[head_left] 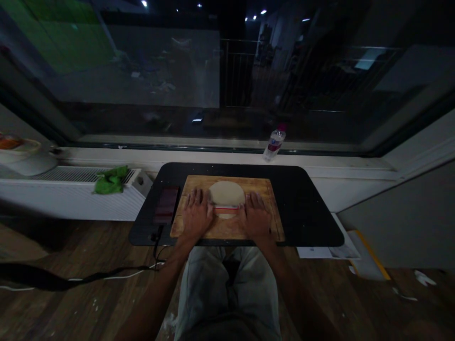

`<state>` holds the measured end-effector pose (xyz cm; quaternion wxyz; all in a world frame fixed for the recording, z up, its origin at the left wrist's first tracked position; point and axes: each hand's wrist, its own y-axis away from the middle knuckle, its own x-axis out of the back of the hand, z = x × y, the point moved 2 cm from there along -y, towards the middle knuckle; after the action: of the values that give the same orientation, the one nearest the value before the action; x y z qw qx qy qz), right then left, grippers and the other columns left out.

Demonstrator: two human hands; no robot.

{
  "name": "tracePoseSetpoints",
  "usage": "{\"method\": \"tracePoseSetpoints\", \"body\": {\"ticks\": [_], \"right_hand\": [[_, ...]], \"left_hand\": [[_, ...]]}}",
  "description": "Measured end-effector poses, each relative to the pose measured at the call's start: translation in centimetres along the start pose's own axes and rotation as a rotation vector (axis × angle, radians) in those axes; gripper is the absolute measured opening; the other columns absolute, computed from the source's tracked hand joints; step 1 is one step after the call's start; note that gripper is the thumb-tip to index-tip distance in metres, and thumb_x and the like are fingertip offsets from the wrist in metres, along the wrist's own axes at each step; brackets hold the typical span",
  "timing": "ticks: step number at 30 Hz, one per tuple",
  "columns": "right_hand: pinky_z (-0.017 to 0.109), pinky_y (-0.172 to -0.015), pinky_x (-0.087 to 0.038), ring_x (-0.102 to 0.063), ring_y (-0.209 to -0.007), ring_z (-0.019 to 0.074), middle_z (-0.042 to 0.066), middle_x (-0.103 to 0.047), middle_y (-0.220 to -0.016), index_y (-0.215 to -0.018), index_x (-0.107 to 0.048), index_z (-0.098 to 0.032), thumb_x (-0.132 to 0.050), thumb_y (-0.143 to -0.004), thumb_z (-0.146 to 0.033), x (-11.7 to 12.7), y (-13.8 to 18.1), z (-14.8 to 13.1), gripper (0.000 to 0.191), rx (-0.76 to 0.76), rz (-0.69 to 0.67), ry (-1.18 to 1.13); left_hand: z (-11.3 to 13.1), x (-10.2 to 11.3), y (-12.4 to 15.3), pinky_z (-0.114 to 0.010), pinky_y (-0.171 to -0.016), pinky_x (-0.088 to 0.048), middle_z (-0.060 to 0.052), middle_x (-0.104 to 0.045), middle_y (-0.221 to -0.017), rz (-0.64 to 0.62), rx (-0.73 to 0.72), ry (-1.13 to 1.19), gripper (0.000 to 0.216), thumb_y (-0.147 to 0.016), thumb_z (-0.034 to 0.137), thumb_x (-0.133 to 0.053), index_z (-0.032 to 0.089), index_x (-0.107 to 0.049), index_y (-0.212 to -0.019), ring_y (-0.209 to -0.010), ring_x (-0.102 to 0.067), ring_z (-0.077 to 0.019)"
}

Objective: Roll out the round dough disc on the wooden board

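Note:
A round, flat sheet of pale dough (226, 192) lies on a wooden board (263, 185). Across its near part runs a short roller (226, 210), pinkish with a white-and-red band; its exact kind is unclear. My left hand (196, 213) holds the roller's left end, the fingers stretched forward over the board and the thumb beside the dough. At the right end, my right hand (255, 213) holds it in the same way, palm down. Both palms hide the roller's ends. Pale, flour-like powder shows on the fingers.
The board rests on a black table (305, 203), with a dark reddish flat object (166, 204) to its left. A water bottle (275, 143) stands on the windowsill behind. A green cloth (111, 180) lies on the radiator (71, 174). Cables (121, 272) cross the floor.

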<state>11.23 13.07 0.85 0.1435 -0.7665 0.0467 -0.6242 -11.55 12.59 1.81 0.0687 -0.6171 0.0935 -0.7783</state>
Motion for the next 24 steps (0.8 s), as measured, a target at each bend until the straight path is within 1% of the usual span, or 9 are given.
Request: {"method": "tracePoseSetpoints", "body": {"ticks": [4,7,10,13,15,17,19,21,24], "right_hand": [[0.056,-0.135,-0.035,-0.051,-0.161,0.0362,0.023,-0.061,-0.166,-0.166,-0.057,-0.009,-0.046,-0.112,-0.035,-0.5,2.6,-0.1,0.061,-0.007,0.085,-0.012],[0.057,-0.135,-0.036,-0.047,-0.164,0.0353,0.020,-0.057,-0.170,-0.171,-0.051,-0.011,-0.044,-0.113,-0.036,-0.5,4.3,-0.1,0.063,0.001,0.134,-0.026],[0.059,-0.136,-0.035,-0.044,-0.166,0.0356,0.020,-0.052,-0.174,-0.175,-0.044,-0.011,-0.043,-0.114,-0.037,-0.5,5.8,-0.2,0.066,0.012,0.156,-0.048],[0.060,-0.138,-0.034,-0.039,-0.169,0.0363,0.022,-0.047,-0.177,-0.177,-0.038,-0.008,-0.044,-0.114,-0.038,-0.6,6.8,-0.3,0.069,0.030,0.175,-0.048],[0.062,-0.138,-0.032,-0.036,-0.170,0.0372,0.024,-0.045,-0.178,-0.176,-0.037,-0.006,-0.044,-0.114,-0.037,-0.7,6.9,-0.4,0.070,0.045,0.190,-0.042],[0.065,-0.138,-0.030,-0.036,-0.170,0.0380,0.024,-0.046,-0.177,-0.177,-0.036,-0.007,-0.045,-0.114,-0.036,-0.8,6.4,-0.4,0.070,0.052,0.193,-0.037],[0.068,-0.137,-0.029,-0.036,-0.170,0.0382,0.023,-0.048,-0.176,-0.178,-0.036,-0.011,-0.045,-0.113,-0.035,-0.7,5.5,-0.3,0.069,0.053,0.186,-0.035],[0.068,-0.137,-0.028,-0.038,-0.169,0.0374,0.021,-0.050,-0.175,-0.177,-0.039,-0.015,-0.045,-0.114,-0.035,-0.7,4.4,-0.3,0.067,0.055,0.175,-0.035],[0.065,-0.137,-0.027,-0.039,-0.168,0.0372,0.022,-0.052,-0.174,-0.172,-0.047,-0.012,-0.044,-0.114,-0.036,-0.6,2.8,-0.3,0.063,0.049,0.138,-0.024]], "left_hand": [[-0.3,-0.1,2.1,-0.062,-0.140,-0.033,-0.014,-0.058,-0.171,-0.005,-0.008,0.046,0.061,-0.108,0.034,-0.043,0.020,-0.059,-0.165,-0.165,-0.047,-0.0369],[-0.5,-0.2,3.4,-0.060,-0.141,-0.031,-0.014,-0.062,-0.167,-0.008,-0.028,0.053,0.059,-0.110,0.035,-0.039,0.019,-0.060,-0.163,-0.162,-0.051,-0.0334],[-0.8,-0.4,4.8,-0.058,-0.142,-0.031,-0.015,-0.063,-0.166,0.009,-0.045,0.075,0.059,-0.112,0.036,-0.036,0.017,-0.062,-0.160,-0.162,-0.052,-0.0327],[-0.8,-0.7,5.9,-0.058,-0.142,-0.030,-0.015,-0.061,-0.168,0.041,-0.048,0.100,0.057,-0.113,0.035,-0.036,0.018,-0.061,-0.161,-0.164,-0.049,-0.0321],[-0.7,-0.9,6.1,-0.059,-0.142,-0.029,-0.014,-0.056,-0.173,0.075,-0.042,0.104,0.058,-0.114,0.035,-0.036,0.018,-0.058,-0.164,-0.168,-0.043,-0.0324],[-0.5,-1.0,5.8,-0.061,-0.142,-0.028,-0.014,-0.053,-0.175,0.095,-0.030,0.104,0.058,-0.114,0.034,-0.035,0.018,-0.056,-0.165,-0.170,-0.039,-0.0334],[-0.2,-0.9,5.2,-0.063,-0.142,-0.028,-0.014,-0.055,-0.174,0.092,-0.010,0.100,0.057,-0.114,0.034,-0.036,0.019,-0.057,-0.165,-0.170,-0.039,-0.0345],[0.0,-0.8,4.3,-0.064,-0.141,-0.029,-0.014,-0.058,-0.171,0.076,0.009,0.083,0.057,-0.113,0.034,-0.036,0.021,-0.059,-0.163,-0.169,-0.040,-0.0357],[0.3,-0.4,3.1,-0.066,-0.140,-0.028,-0.014,-0.058,-0.171,0.060,0.037,0.048,0.056,-0.113,0.035,-0.038,0.021,-0.061,-0.162,-0.168,-0.040,-0.0381]]}}
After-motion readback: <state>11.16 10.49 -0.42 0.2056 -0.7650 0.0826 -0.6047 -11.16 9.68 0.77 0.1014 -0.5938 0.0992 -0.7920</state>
